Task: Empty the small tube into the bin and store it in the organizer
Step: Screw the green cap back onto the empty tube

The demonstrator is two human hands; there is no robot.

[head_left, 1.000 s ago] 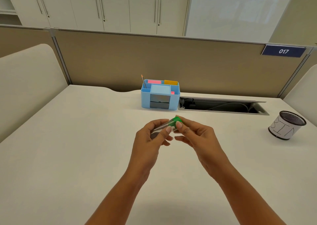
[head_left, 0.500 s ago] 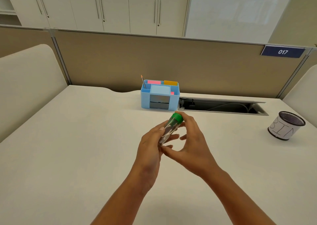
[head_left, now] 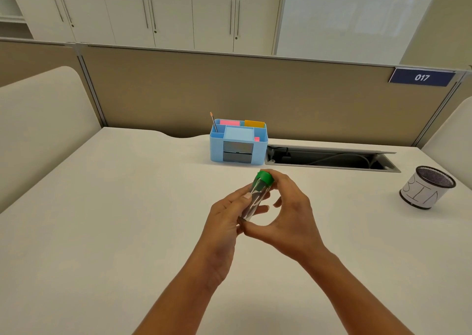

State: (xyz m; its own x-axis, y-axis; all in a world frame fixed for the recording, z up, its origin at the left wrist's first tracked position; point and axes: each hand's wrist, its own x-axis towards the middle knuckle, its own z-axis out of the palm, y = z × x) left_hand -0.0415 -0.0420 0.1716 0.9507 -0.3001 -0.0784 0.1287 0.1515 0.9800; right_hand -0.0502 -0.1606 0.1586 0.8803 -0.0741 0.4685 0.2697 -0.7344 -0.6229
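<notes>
Green-capped tube (head_left: 255, 197) clamped in left hand (head_left: 224, 222) grip; right hand (head_left: 291, 214) pinches cap (head_left: 265, 179).

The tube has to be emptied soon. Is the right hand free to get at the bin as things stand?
Probably yes. The bin stands open-topped on the right with bare table between it and the right hand, though that hand is busy at the tube and its cap.

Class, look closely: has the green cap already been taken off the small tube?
No. The green cap sits on the top end of the small tube, with the right hand wrapped around it.
</notes>
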